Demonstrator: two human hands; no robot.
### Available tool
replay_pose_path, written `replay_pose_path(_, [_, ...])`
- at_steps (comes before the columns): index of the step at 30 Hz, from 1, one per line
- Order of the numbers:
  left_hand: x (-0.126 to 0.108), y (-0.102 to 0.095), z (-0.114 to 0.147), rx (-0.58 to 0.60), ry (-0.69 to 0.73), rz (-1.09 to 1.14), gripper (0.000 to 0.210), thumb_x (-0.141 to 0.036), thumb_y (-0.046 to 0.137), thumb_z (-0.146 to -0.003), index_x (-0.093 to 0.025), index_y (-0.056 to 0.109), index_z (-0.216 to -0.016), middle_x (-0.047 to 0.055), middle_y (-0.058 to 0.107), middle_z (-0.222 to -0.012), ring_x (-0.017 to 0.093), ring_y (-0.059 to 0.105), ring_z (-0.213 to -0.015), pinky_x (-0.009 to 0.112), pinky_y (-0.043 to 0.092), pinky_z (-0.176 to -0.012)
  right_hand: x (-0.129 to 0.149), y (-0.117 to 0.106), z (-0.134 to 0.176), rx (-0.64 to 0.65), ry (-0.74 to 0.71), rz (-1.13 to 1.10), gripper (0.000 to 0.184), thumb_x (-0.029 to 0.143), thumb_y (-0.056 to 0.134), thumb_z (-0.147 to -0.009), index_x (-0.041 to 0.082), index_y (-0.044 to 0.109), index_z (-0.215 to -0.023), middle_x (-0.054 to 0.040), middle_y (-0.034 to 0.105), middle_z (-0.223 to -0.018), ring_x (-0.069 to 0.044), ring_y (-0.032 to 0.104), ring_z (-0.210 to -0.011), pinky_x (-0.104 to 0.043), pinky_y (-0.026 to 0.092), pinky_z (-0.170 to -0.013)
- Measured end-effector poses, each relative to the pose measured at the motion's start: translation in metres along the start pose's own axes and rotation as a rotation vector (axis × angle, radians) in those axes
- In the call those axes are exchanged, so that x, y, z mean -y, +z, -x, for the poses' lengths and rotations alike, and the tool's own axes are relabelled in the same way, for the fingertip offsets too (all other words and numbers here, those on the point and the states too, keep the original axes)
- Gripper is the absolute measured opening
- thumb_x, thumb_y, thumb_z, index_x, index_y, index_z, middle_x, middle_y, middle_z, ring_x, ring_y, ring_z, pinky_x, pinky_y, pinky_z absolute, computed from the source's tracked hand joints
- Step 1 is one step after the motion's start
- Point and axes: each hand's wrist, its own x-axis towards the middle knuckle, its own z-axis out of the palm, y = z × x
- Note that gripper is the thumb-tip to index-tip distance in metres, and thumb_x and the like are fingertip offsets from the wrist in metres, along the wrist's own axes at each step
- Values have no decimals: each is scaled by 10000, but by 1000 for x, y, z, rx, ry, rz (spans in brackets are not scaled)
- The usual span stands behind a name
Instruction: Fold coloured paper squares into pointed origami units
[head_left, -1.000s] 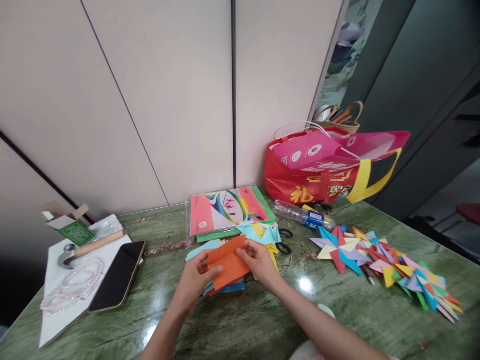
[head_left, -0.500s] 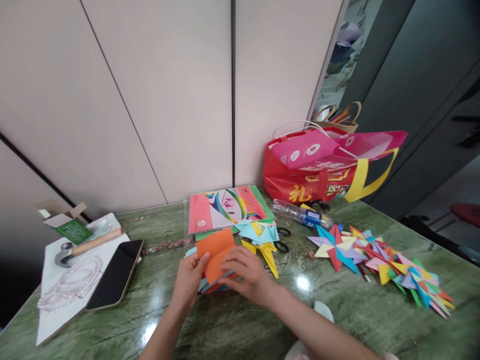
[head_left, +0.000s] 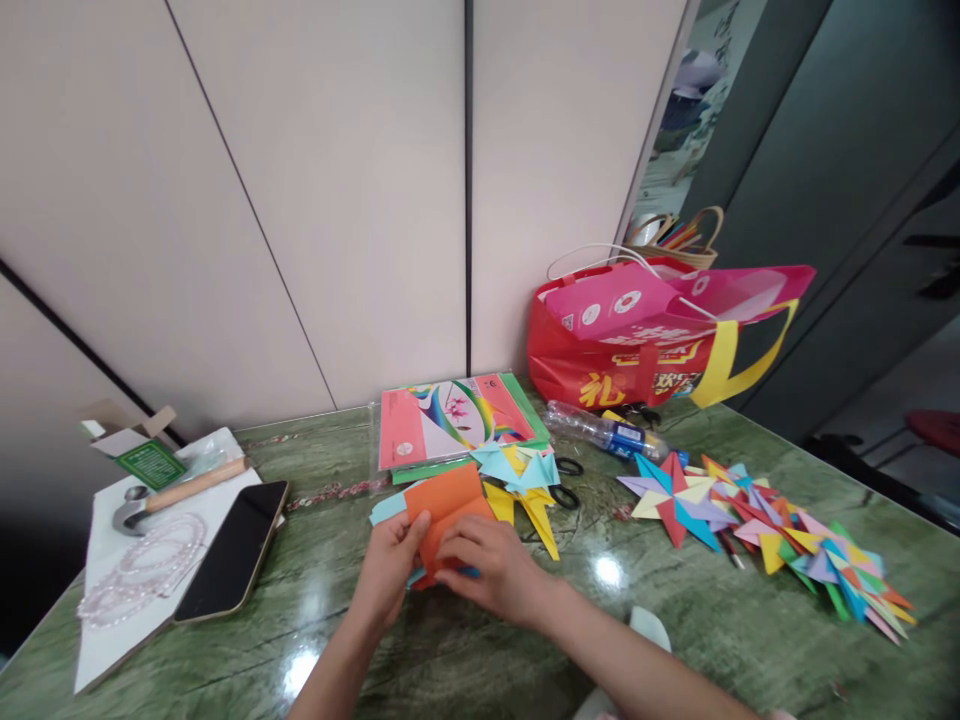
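Note:
An orange sheet of paper [head_left: 444, 500], creased across its middle, is held up between my two hands. My left hand [head_left: 391, 560] pinches its left edge with the thumb in front. My right hand [head_left: 491, 565] closes on the lower right part, fingers bent over the paper. Light blue paper [head_left: 388, 504] shows behind and below the orange sheet, partly hidden by it. Just beyond my right hand lie folded pieces, a light blue one [head_left: 499, 465] and a yellow one [head_left: 538, 520], next to black-handled scissors [head_left: 566, 496].
A pack of coloured paper [head_left: 405, 420] lies by the wall. To the right are a plastic bottle [head_left: 600, 430], a red bag [head_left: 577, 350] and several folded paper stars [head_left: 675, 495]. On the left are a phone [head_left: 232, 550], a hammer [head_left: 180, 492] and a small box [head_left: 146, 455].
The orange paper and both hands have shifted slightly right. My right hand's fingers have moved lower and curled more onto the sheet, and its lower part is more exposed.

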Motion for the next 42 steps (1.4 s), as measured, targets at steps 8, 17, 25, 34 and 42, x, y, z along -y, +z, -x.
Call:
replay_pose_path(8, [-4, 2, 2, 24, -56, 94, 344, -412, 723, -558, -113, 667, -719, 11, 635, -583, 117, 528, -504, 226, 436, -501, 2, -3, -2, 38, -50, 56, 106, 302, 562, -779, 203, 586, -812, -32, 627, -826, -161, 548, -756, -257, 406, -613])
replay_pose_path(17, [-3, 1, 3, 86, -48, 97, 266, -358, 703, -616, -133, 669, -754, 35, 684, -716, 169, 612, -671, 272, 486, -626, -2, 6, 2, -38, 122, -96, 87, 197, 492, -794, 204, 580, -797, -25, 615, -717, -144, 554, -649, -245, 417, -589])
replay_pose_path(25, [-7, 1, 4, 243, -27, 58, 355, -228, 707, -641, -155, 625, -978, 81, 689, -929, 208, 627, -857, 328, 455, -825, -7, 7, 0, -220, 337, -334, 77, 174, 478, -787, 196, 548, -809, -19, 605, -733, -131, 568, -645, -224, 455, -570])
replay_pose_path(34, [-2, -3, 1, 163, 35, -44, 263, -267, 671, -672, -127, 669, -895, 84, 709, -843, 191, 640, -728, 303, 489, -725, -7, 6, -1, -281, 453, -320, 154, 252, 584, -748, 199, 547, -888, -32, 580, -768, -157, 561, -671, -265, 480, -583])
replay_pose_path(42, [-4, -1, 1, 116, 33, -52, 280, -305, 695, -633, -140, 687, -859, 66, 719, -781, 194, 648, -672, 303, 501, -684, -11, 1, -3, -422, 499, -150, 601, 333, 722, -593, 228, 452, -1120, -95, 394, -1152, -270, 408, -1099, -421, 387, -911])
